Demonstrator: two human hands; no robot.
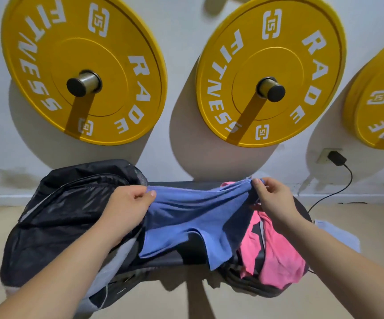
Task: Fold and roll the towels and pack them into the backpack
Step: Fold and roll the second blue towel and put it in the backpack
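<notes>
A blue towel [186, 217] hangs stretched between my two hands over a dark bench [163, 259]. My left hand [129, 203] pinches its left corner and my right hand [271, 199] pinches its right corner. Its lower edge droops onto the bench. Beneath my right hand, a pink towel [278, 256] lies crumpled on the right end of the bench. A black backpack [66, 215] lies on the left end of the bench, its open top facing the towel, with a grey inner lining showing.
Three yellow weight plates, such as this yellow weight plate [82, 65], hang on pegs on the white wall behind the bench. A black charger [336, 157] sits in a wall socket at right, its cable trailing down. A white sheet [338, 236] lies on the beige floor at right.
</notes>
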